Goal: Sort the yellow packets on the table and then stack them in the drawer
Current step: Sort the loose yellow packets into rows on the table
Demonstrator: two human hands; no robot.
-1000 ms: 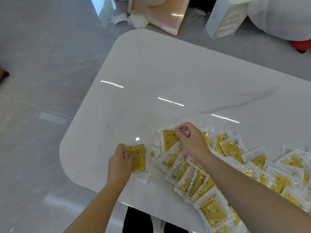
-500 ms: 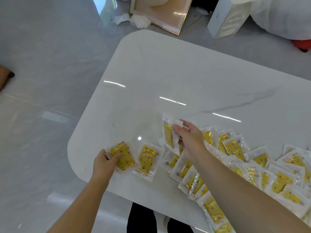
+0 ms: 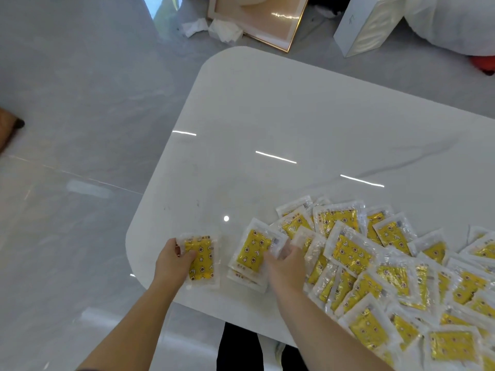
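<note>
Several yellow packets in clear wrappers lie in a loose overlapping heap [image 3: 375,263] on the near right of the white marble table [image 3: 281,116]. My left hand [image 3: 174,261] presses on a single packet [image 3: 202,259] lying flat near the table's left corner, thumb on its face. To its right, my right hand [image 3: 284,263] rests on a small stack of packets [image 3: 253,253], fingers spread over the stack's right edge. No drawer is in view.
The table's rounded near-left corner and front edge run just below both hands. Grey tiled floor lies to the left. On the floor beyond the table are a gold-framed board [image 3: 257,20], crumpled tissues [image 3: 214,29], a white box [image 3: 367,22] and a white bag.
My right hand has brought the packet it lifted from the heap down onto the packet beside my left hand. My left hand stays on its own packet at the corner.
</note>
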